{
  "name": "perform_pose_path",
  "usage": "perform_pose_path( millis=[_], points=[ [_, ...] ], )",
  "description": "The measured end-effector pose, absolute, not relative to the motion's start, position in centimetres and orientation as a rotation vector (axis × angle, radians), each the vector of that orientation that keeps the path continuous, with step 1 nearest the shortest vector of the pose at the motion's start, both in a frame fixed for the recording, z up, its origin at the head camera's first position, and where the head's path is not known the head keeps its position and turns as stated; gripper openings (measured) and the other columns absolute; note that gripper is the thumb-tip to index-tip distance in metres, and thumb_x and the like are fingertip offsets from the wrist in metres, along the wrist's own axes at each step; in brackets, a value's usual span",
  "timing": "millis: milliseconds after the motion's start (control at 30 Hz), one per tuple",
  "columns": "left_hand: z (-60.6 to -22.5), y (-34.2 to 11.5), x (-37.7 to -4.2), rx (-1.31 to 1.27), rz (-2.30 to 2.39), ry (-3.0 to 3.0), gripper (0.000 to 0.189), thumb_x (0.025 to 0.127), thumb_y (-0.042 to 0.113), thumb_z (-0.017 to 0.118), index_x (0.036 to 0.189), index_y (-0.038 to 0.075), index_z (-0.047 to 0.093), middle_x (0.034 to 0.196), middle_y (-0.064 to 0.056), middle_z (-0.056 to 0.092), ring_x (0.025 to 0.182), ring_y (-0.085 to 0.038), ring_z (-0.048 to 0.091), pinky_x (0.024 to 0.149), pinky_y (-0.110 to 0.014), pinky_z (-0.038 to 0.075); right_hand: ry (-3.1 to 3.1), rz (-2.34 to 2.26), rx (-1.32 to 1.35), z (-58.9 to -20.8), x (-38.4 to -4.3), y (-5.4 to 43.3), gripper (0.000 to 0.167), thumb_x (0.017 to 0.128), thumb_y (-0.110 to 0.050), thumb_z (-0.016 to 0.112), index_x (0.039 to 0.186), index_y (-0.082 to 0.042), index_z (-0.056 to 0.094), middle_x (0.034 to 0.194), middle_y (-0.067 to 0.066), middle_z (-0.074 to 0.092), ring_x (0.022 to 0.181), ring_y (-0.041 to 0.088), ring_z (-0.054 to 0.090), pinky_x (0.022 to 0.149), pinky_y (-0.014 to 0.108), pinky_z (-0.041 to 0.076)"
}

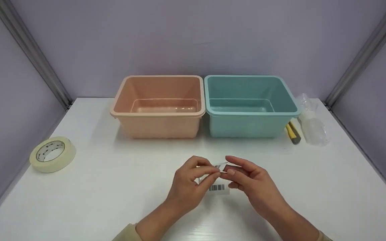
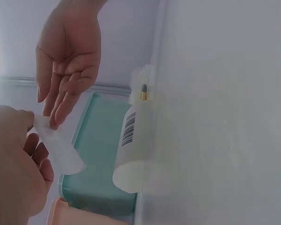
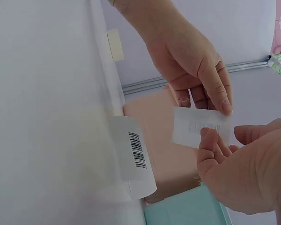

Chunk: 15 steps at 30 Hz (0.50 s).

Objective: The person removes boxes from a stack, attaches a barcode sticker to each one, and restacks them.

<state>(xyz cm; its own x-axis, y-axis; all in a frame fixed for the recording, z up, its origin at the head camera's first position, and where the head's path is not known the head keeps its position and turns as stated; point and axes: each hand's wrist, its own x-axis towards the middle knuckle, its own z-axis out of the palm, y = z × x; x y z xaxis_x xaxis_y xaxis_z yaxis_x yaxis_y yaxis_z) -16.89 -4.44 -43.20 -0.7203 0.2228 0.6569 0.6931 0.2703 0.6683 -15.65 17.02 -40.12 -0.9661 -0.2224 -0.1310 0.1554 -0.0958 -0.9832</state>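
My left hand [image 1: 187, 184] pinches a small white label [image 3: 183, 125] between thumb and fingers, and a barcode shows faintly on it. Opposite it, my right hand [image 1: 258, 185] has its loosely bent fingertips touching the label, while its thumb stands apart from them in the left wrist view. Below both hands, a white curved item [image 2: 131, 157] with a printed barcode [image 3: 137, 150] lies on the table. From the head view the hands cover much of that item, and only its near part with the barcode shows.
A pink bin [image 1: 157, 125] and a teal bin [image 1: 246, 125] stand side by side at the back. A roll of masking tape [image 1: 67, 155] lies at left. Right of the teal bin are a yellow and black utility knife [image 1: 293, 133] and clear plastic wrapping [image 1: 315, 130].
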Motion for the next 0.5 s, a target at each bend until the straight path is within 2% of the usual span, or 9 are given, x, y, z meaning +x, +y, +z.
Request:
perform_pose_path(
  millis=[133,333,500],
  points=[
    [-43.46,-4.31,-16.95,-0.913,-1.343,-2.098,0.008,0.097,0.020,0.081,0.101,0.016,0.085,0.104,0.005,0.061,0.095,-0.011,0.060,0.077,-0.026,0.054,1.916,-2.206,0.024,-40.40,-15.66,16.86,0.045,0.103,-0.016,0.073,0.145,-0.005,0.063,0.123,0.013,0.071,0.113,0.022,0.073,0.088,0.031,0.058],
    [-43.55,-4.27,-16.87,-0.959,-1.338,-2.122,0.010,0.094,0.021,0.084,0.101,0.014,0.086,0.107,0.004,0.060,0.098,-0.013,0.057,0.080,-0.027,0.053,1.956,-2.249,0.175,-40.73,-15.75,16.65,0.030,0.098,-0.007,0.077,0.127,-0.002,0.073,0.113,0.012,0.073,0.103,0.025,0.074,0.080,0.029,0.058],
    [-43.11,-4.67,-17.01,-0.786,-1.428,-2.158,0.014,0.091,0.024,0.088,0.102,0.016,0.084,0.110,0.007,0.061,0.104,-0.012,0.060,0.086,-0.033,0.055,2.051,-2.261,0.228,-40.83,-16.07,16.68,0.023,0.095,-0.002,0.078,0.118,-0.001,0.077,0.108,0.012,0.075,0.094,0.024,0.074,0.074,0.028,0.056]
  ],
)
